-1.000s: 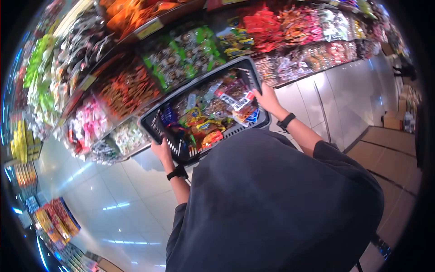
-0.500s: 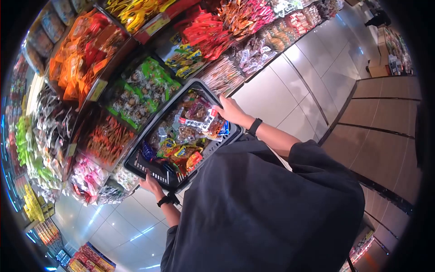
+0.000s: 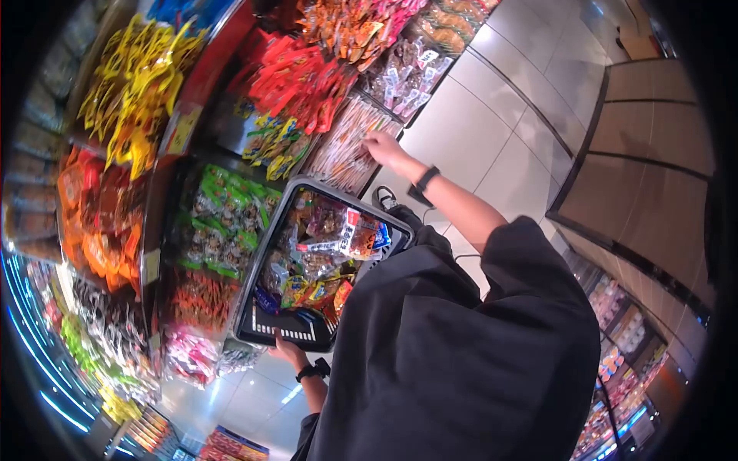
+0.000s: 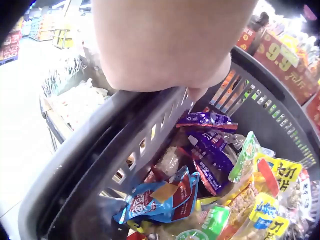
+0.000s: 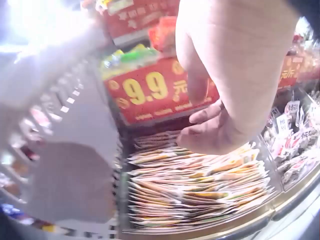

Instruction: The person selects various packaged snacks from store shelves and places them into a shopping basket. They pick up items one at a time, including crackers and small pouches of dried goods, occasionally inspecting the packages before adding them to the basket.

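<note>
My left hand (image 3: 290, 353) grips the near end of a dark grey shopping basket (image 4: 65, 172), its fingers over the rim in the left wrist view. Inside the basket lie many packaged snacks, among them purple packets (image 4: 212, 150), a blue packet (image 4: 162, 200) and a clear bag with a white label (image 3: 347, 234). My right hand (image 5: 225, 110) is off the basket, over a bin of thin flat packets (image 5: 195, 187) standing in tight rows. Its fingers are loosely bent with the tips close over the packets, and nothing shows in them.
A red price sign (image 5: 155, 90) stands behind the flat packets. Neighbouring bins hold red packets (image 3: 296, 77), green-edged packs (image 3: 231, 219) and dark wrapped sweets (image 5: 300, 145). Yellow bags (image 3: 138, 84) hang higher up. Pale floor tiles (image 3: 477, 100) run along the shelf to the right.
My right hand has let go of the basket's far end and reached out over the flat packets. The view has swung right along the shelf; my left hand still holds the basket.
</note>
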The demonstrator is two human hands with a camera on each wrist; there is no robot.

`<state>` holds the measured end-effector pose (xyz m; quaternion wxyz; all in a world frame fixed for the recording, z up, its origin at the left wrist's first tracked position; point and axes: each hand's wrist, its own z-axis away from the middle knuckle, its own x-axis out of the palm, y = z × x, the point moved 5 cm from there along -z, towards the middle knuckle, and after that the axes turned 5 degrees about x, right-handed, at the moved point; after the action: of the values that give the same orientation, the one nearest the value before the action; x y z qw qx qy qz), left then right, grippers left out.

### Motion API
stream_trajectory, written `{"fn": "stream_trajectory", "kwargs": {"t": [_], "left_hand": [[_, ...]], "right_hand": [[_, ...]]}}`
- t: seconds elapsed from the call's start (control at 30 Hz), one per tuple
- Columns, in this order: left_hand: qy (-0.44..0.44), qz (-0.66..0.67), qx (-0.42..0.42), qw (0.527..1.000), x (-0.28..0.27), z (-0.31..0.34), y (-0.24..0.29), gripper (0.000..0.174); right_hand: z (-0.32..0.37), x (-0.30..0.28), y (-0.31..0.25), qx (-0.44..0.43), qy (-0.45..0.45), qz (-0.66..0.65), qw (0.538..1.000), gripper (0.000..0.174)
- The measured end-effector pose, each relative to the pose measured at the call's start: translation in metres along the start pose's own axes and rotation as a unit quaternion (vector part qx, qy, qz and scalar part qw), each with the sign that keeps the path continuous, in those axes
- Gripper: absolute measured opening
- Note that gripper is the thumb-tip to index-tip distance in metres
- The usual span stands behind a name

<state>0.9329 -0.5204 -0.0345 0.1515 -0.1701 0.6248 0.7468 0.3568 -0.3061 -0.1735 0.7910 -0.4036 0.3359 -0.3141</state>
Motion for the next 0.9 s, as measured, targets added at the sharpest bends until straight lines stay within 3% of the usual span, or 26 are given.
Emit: {"fn": "stream_trajectory", "kwargs": {"t": [0.07, 0.1, 0.17, 0.3, 0.37, 0.4, 0.53, 0.57, 0.67, 0.73, 0.8, 0.83, 0.9], "left_hand": [[0.008, -0.033, 0.009, 0.999, -0.002, 0.002, 0.001, 0.037], [0.005, -0.034, 0.010, 0.999, -0.001, 0.002, 0.002, 0.039], [0.009, -0.066, -0.014, 0.998, 0.003, 0.004, 0.011, 0.041], [0.006, -0.083, -0.044, 0.996, 0.005, 0.010, 0.017, 0.046], [0.014, -0.099, -0.029, 0.995, 0.001, 0.005, 0.012, 0.046], [0.027, -0.089, -0.045, 0.995, -0.002, 0.005, 0.007, 0.047], [0.022, -0.045, -0.052, 0.997, 0.007, 0.013, 0.014, 0.051], [0.046, -0.095, -0.050, 0.993, -0.003, 0.003, 0.002, 0.050], [0.006, -0.074, -0.046, 0.996, 0.013, 0.019, 0.025, 0.050], [0.056, -0.124, -0.047, 0.990, 0.017, 0.026, 0.036, 0.048], [0.028, -0.096, -0.055, 0.993, 0.009, 0.015, 0.019, 0.047], [0.004, -0.070, -0.064, 0.995, 0.007, 0.013, 0.015, 0.046], [0.003, -0.081, -0.060, 0.995, 0.001, 0.009, 0.008, 0.044]], "right_hand": [[-0.032, -0.012, -0.005, 0.029, 0.062, 0.017, 0.998, 0.025], [-0.062, -0.006, 0.004, 0.000, 0.172, 0.056, 0.984, 0.029], [-0.083, -0.002, 0.001, -0.038, 0.238, -0.009, 0.970, 0.031], [-0.093, 0.011, -0.018, 0.010, 0.395, -0.057, 0.917, 0.017], [-0.099, 0.020, -0.021, 0.001, 0.371, -0.008, 0.929, 0.013], [-0.105, 0.026, -0.018, 0.057, 0.341, -0.007, 0.938, 0.014], [-0.090, 0.033, -0.040, 0.082, 0.346, -0.068, 0.932, 0.015], [-0.095, 0.037, -0.036, 0.091, 0.340, -0.063, 0.934, 0.015], [-0.100, 0.048, -0.030, 0.090, 0.348, -0.025, 0.933, 0.012], [-0.106, 0.049, -0.025, 0.101, 0.347, -0.018, 0.932, 0.012], [-0.092, 0.042, -0.035, 0.215, 0.377, -0.111, 0.894, 0.015], [-0.088, 0.043, -0.035, 0.216, 0.377, -0.114, 0.893, 0.015], [-0.081, 0.039, -0.045, 0.137, 0.379, -0.061, 0.913, 0.017]]}}
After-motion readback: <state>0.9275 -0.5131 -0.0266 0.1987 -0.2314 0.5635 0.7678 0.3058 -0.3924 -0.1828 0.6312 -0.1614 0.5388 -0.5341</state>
